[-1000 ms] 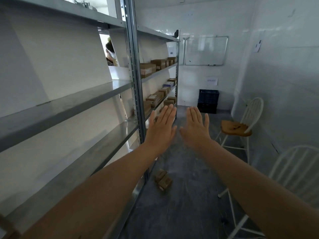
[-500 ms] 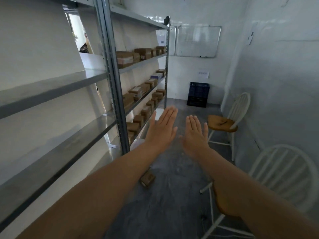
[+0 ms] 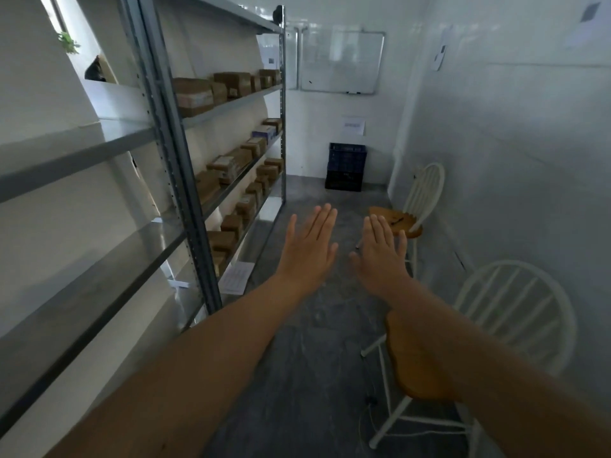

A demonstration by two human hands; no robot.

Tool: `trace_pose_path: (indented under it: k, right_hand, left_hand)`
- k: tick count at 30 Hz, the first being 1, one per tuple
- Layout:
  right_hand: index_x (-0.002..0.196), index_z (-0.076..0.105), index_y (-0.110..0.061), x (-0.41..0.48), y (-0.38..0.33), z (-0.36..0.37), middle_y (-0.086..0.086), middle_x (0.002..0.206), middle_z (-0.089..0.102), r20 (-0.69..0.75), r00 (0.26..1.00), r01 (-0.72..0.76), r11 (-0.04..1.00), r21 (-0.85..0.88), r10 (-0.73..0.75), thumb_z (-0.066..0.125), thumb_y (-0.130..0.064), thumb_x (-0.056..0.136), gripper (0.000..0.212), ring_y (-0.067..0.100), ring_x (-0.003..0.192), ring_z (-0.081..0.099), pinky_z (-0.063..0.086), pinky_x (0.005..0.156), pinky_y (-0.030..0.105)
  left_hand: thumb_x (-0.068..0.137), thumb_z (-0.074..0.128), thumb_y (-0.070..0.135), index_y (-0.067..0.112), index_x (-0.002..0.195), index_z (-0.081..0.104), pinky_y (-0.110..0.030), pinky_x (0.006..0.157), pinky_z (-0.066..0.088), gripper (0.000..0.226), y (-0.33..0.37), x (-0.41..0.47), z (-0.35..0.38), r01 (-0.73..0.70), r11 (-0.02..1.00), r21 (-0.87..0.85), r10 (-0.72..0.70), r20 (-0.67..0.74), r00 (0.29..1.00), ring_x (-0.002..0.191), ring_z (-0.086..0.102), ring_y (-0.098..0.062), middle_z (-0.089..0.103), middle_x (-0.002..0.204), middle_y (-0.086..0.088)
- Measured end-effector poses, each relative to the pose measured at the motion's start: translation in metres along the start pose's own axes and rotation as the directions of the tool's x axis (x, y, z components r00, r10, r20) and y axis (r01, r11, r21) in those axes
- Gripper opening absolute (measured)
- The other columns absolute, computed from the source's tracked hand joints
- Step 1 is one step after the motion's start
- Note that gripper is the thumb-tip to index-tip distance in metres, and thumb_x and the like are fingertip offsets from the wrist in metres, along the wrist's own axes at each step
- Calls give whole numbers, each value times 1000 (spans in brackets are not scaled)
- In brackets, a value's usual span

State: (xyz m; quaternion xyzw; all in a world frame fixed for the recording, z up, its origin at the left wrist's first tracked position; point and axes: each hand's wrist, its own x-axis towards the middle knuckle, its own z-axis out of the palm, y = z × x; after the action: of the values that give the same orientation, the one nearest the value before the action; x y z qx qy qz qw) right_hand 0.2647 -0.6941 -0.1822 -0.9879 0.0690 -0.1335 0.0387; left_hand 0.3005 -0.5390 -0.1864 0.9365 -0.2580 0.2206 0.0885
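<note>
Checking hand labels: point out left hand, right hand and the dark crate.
left hand [image 3: 309,252], head view, back of the hand.
right hand [image 3: 380,259], head view, back of the hand.
dark crate [image 3: 346,166], head view, middle of its front wall.

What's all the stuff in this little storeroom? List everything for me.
shelving unit: one, grey metal, along the left wall
cardboard boxes: many, brown, on the farther shelves; no sure count
sheet of paper: one, white, low down at the foot of the shelving
whiteboard: one, white, on the far wall
notice: one, white, on the far wall below the whiteboard
crate: one, dark blue, on the floor against the far wall
far chair: one, white with wooden seat, by the right wall
near chair: one, white with wooden seat, lower right
floor: grey, bare down the aisle
left hand: flat, fingers straight, holds nothing
right hand: flat, fingers straight, holds nothing
</note>
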Motion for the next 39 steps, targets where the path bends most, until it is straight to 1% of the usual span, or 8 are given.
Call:
trace_pose_path:
  k: [2,7,12,18,22,27,34,39]
  right_hand:
    - [156,-5,-8,10,-9,4,6,164,-9,6,1000,-9,1000,-6,9,35,-40,100,75,20,150,-13,-9,118,51]
    - [155,-6,-8,41,-44,11,6,164,-10,20,1000,14,999,-31,-13,35,-39,100,76,19,150,-15,-10,118,52]
    - [156,-5,-10,70,-92,22,4,164,-10,19,1000,24,1000,-3,-24,34,-41,100,75,18,150,-15,-12,118,51]
    - [155,-5,-9,71,-143,67,5,164,-10,121,993,-9,1000,14,7,31,-44,101,74,18,149,-16,-12,118,51]
    - [156,-3,-10,83,-165,86,4,164,-8,131,991,-22,999,41,17,32,-42,101,72,17,150,-15,-12,117,50]
    - [156,-2,-9,91,-180,108,4,164,-6,151,988,26,1000,5,-27,34,-42,100,73,16,150,-14,-10,118,51]
    - [155,-1,-9,123,-188,130,4,164,-6,179,979,86,994,71,-98,34,-41,99,73,15,150,-14,-11,118,51]
    - [156,0,-10,153,-175,142,2,165,-5,248,968,-7,982,189,-41,32,-44,101,72,13,150,-13,-12,117,48]
  left_hand:
    - [104,27,37,17,157,2,-47,118,-10,62,-14,6,3,-2,1000,-11,2,-7,1000,151,-6,-13,-1,165,0]
    - [104,28,37,18,157,2,-44,116,-16,62,-58,14,14,52,996,-75,-54,-22,998,151,-7,-12,-2,165,2]
    - [104,30,37,18,157,3,-45,117,-14,63,-109,19,30,32,995,-91,-35,-23,999,151,-5,-12,-1,165,2]
    - [105,27,37,18,157,1,-47,120,-9,62,-176,13,51,80,989,-122,-76,41,996,151,-7,-12,-3,165,2]
    - [105,27,35,17,157,0,-47,120,-9,62,-209,12,63,127,982,-141,-118,71,990,151,-7,-13,-3,165,1]
    - [105,27,38,17,157,-1,-48,118,-11,62,-226,6,83,149,980,-131,-131,136,982,151,-8,-12,-4,165,2]
    - [104,27,37,17,157,0,-44,115,-17,62,-238,35,105,156,982,-104,-143,119,983,151,-6,-12,-2,165,2]
    - [105,29,38,18,157,-1,-42,114,-20,63,-230,54,119,136,988,-80,-123,144,982,151,-9,-11,-4,165,3]
